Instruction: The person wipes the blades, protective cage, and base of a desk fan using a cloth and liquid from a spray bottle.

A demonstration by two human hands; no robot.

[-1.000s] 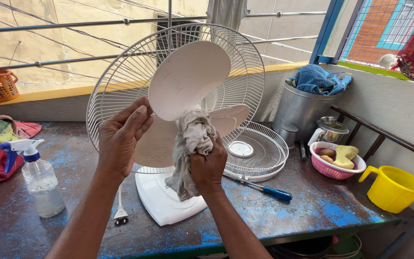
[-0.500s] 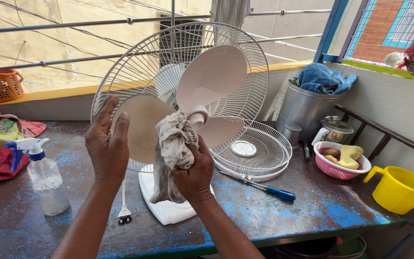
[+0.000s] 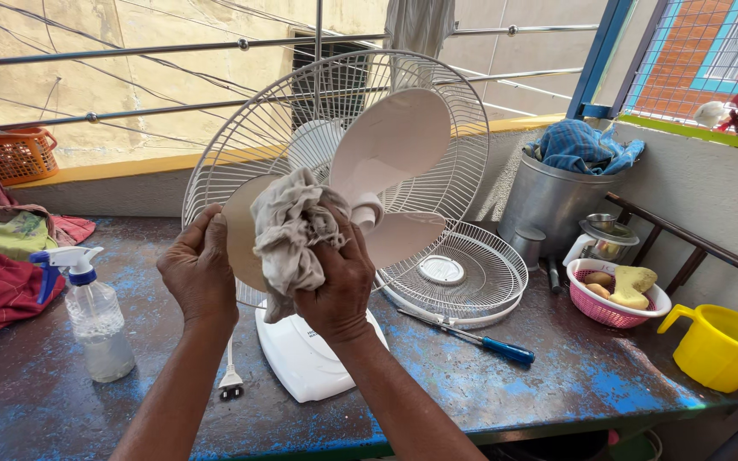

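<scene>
Fan blade point(image 3: 390, 145) has turned; right hand point(image 3: 335, 282) presses rag point(image 3: 292, 230) against it.

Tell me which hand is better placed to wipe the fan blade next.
Probably the right hand: it already grips the rag against the fan blade, while the left hand only steadies that blade's edge.

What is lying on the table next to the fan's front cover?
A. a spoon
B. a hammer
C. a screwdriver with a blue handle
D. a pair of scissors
C: a screwdriver with a blue handle lies on the table, just in front of the round white front cover.
</scene>
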